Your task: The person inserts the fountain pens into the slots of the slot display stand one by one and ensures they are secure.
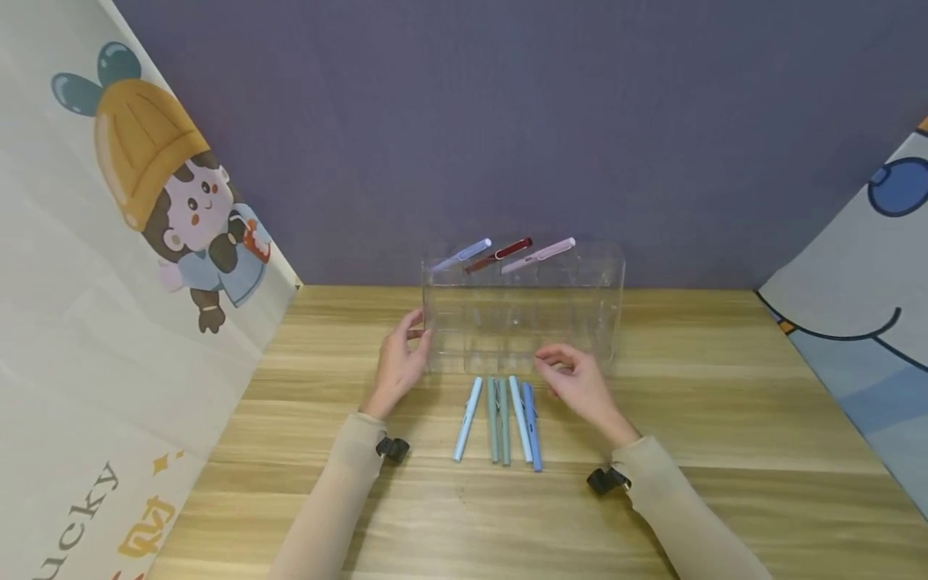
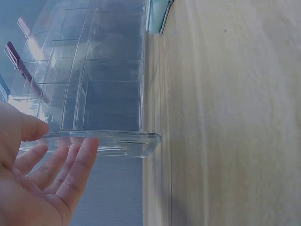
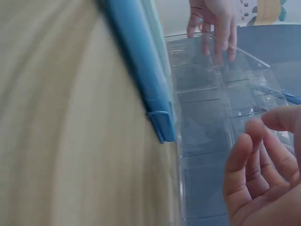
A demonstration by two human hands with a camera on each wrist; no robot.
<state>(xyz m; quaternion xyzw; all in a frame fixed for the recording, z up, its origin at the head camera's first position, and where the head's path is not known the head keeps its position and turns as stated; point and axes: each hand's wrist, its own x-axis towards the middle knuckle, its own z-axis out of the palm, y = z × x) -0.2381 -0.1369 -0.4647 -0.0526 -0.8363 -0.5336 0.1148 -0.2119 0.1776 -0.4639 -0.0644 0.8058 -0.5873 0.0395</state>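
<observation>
A clear plastic organizer (image 1: 522, 322) with compartments stands at the back of the table. My left hand (image 1: 400, 358) is at its left side wall, fingers fairly straight and touching that wall in the left wrist view. Three pens lean in its upper back row: a light blue pen (image 1: 461, 254), a dark red pen (image 1: 500, 255) and a pink pen (image 1: 539, 255). My right hand (image 1: 580, 387) hovers by the organizer's front, fingers loosely bent, with nothing seen between them. Just left of it lie a blue pen (image 1: 532, 427), a pale blue pen (image 1: 519, 419) and green pens (image 1: 494, 420).
Another pale blue pen (image 1: 467, 419) lies left of the green ones on the wooden table (image 1: 449, 524). Behind the organizer rises a dark grey-blue wall (image 1: 522, 121). Cartoon-printed panels flank the table, a white one (image 1: 87, 322) on the left.
</observation>
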